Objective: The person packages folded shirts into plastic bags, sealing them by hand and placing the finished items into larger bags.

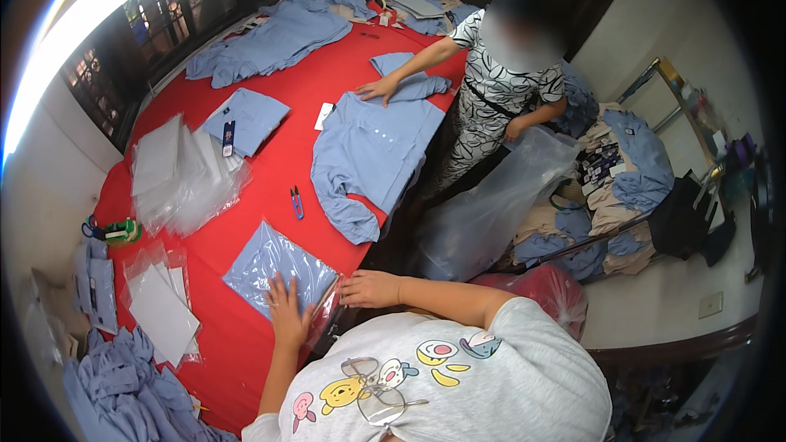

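Note:
A folded light-blue shirt in a clear plastic bag [274,260] lies near the edge of the red-covered table, close to my body. My left hand [286,311] rests on the bag's near side with its fingers spread. At the bag's right corner, my right hand [371,288] has its fingers closed on the clear plastic edge. Blue-handled thread snips [296,202] lie just beyond the bag. Farther off, a light-blue long-sleeved shirt [372,147] is spread out, with a co-worker's hand [378,89] on its upper part.
Clear plastic bags with white sheets [164,307] lie at left, below more clear bags [192,184] and a folded blue shirt [250,119]. A green tape dispenser [123,232] sits near the wall. Crumpled blue garments [123,389] lie at lower left. The co-worker [512,74] stands across, beside a large plastic sack [483,213].

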Demonstrator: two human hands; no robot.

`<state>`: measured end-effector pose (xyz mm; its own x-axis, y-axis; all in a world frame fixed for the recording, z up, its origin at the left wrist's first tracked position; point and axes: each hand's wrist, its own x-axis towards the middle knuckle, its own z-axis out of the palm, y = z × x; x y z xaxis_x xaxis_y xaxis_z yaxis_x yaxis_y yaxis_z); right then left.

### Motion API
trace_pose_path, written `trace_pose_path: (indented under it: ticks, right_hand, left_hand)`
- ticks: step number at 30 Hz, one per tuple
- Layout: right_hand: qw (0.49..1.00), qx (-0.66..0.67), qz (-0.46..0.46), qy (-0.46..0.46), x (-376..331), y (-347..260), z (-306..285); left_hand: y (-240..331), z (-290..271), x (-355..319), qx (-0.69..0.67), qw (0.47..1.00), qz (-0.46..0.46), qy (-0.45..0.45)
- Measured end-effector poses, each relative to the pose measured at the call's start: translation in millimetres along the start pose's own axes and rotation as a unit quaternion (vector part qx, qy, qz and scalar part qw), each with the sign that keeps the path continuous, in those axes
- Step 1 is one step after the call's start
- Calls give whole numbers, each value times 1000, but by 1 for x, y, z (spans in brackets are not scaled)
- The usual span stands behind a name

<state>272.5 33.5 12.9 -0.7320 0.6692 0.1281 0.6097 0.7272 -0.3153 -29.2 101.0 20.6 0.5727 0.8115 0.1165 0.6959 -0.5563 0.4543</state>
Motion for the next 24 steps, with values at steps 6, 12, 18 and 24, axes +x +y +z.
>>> trace_pose_path:
  ticks: [6,12,18,24]
  right_hand:
    - [972,185,126,65,27,-6,-28]
    - [873,383,276,122,42,-9,-26]
    - [796,514,288,137,54,-14,-18]
    - [791,531,285,105,39,-6,-9]
  left_hand:
    - [-2,17,-106,1,991,-3,-136]
    - [-8,-13,-134,-17,997,-52,-62]
    - [-19,6,-146,10,999,-19,28]
    - [-20,21,-140,13,996,7,91]
